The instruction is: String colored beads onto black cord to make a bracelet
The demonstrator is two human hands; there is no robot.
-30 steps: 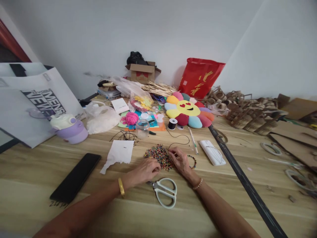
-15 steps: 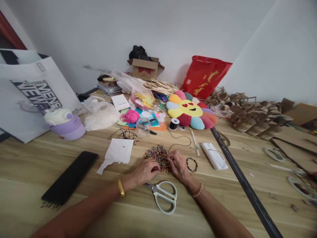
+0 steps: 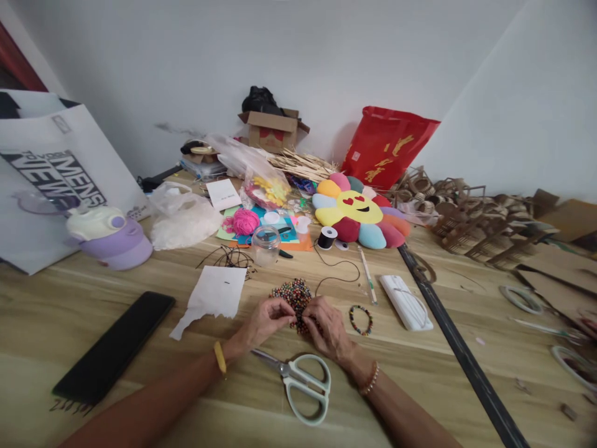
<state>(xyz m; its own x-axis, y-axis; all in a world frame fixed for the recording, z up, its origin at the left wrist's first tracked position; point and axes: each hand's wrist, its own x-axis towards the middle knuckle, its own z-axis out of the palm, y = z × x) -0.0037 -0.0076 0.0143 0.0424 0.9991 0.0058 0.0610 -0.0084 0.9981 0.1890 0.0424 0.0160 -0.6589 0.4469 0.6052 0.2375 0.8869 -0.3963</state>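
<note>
The beads [image 3: 293, 290] form one pile on the counter [image 3: 373, 398], directly beyond and between my two hands; they are too small to count. The left hand [image 3: 270, 318] sits at the pile's near left edge, thumb and forefinger tips close together. The right hand [image 3: 328, 326] covers the near right edge, fingers curled down. I cannot tell what either pinches. One cord [image 3: 342, 262] loops from beside one spool [image 3: 328, 238] to the right hand. One beaded ring [image 3: 360, 320] lies right of that hand; one pair of scissors [image 3: 298, 381] lies nearer me. Both forearms converge from the bottom edge, wrists low.
</note>
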